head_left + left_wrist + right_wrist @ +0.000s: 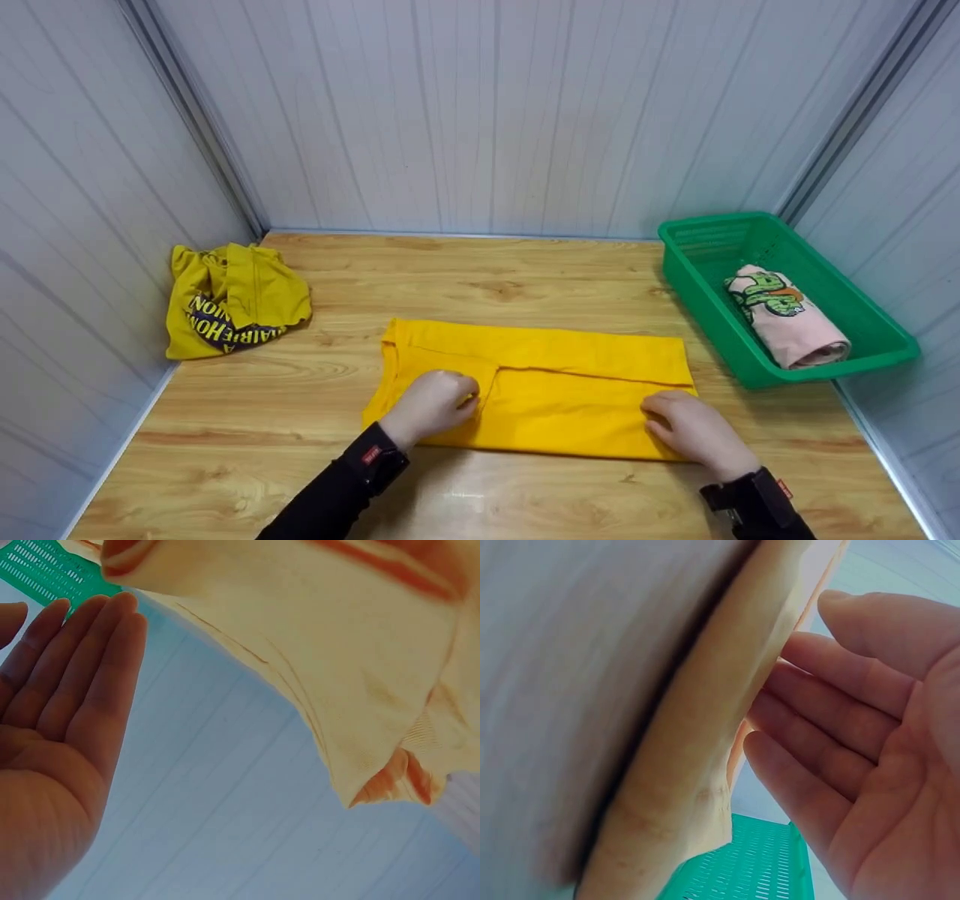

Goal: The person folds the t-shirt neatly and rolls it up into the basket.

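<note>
A yellow T-shirt (577,420) lies folded into a long strip on the wooden table, collar to the left. Over its collar end is my left hand (431,405); the left wrist view shows its fingers (105,660) extended, apart from the cloth (322,622). At the hem end, my right hand (697,431) has its fingertips at the shirt. In the right wrist view those fingers (840,712) are slightly bent, their tips beside the fabric edge (697,705), with nothing pinched. Whether the left fingertips touch the shirt is hard to tell.
At the back right stands a green basket (709,311) holding a rolled pink garment (799,330) with a green print. A crumpled olive-yellow garment (255,285) with dark lettering lies at the left by the wall. Pale panel walls (465,112) enclose the wooden table (480,281).
</note>
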{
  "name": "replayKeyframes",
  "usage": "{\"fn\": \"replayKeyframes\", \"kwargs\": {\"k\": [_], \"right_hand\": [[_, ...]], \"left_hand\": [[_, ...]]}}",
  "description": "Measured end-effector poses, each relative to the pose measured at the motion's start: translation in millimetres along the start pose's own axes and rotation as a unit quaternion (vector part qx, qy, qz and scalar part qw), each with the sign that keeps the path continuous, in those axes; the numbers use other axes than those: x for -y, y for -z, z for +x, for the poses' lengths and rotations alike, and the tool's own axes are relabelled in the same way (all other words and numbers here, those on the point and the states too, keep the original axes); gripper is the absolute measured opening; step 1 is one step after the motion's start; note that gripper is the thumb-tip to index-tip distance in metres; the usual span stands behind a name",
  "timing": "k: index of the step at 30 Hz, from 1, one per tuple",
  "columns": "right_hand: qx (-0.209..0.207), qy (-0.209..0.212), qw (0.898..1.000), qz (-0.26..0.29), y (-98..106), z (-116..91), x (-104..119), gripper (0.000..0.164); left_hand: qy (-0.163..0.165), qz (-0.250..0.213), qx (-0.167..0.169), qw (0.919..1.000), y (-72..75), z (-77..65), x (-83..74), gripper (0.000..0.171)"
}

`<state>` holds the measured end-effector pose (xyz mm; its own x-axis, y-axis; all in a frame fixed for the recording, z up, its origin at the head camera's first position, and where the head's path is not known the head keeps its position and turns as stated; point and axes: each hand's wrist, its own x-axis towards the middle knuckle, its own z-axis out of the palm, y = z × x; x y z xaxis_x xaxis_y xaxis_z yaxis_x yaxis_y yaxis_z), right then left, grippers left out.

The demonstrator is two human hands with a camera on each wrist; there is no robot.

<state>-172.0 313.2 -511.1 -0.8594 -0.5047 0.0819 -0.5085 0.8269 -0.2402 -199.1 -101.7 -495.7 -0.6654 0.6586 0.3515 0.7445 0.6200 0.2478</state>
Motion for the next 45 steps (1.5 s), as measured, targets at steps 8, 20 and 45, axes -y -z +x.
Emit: {"fn": "replayKeyframes", "kwargs": {"k": [8, 20, 45], "right_hand": [[0.002, 0.001, 1.0, 0.004, -1, -4, 1, 0.024], [0.019, -0.016, 1.0, 0.009, -2, -11, 4, 0.038], [0.031, -0.037, 0.998, 0.033, -4, -12, 5, 0.045]], "left_hand": [[0.03, 0.032, 0.015, 0.9989, -1.2, -9.2, -5.8, 0.023], [0.097, 0.094, 0.015, 0.9907, -9.6, -21.4, -24.2, 0.025], [0.105, 0.072, 0.02, 0.9917, -15.4, -17.2, -23.5, 0.025]]}}
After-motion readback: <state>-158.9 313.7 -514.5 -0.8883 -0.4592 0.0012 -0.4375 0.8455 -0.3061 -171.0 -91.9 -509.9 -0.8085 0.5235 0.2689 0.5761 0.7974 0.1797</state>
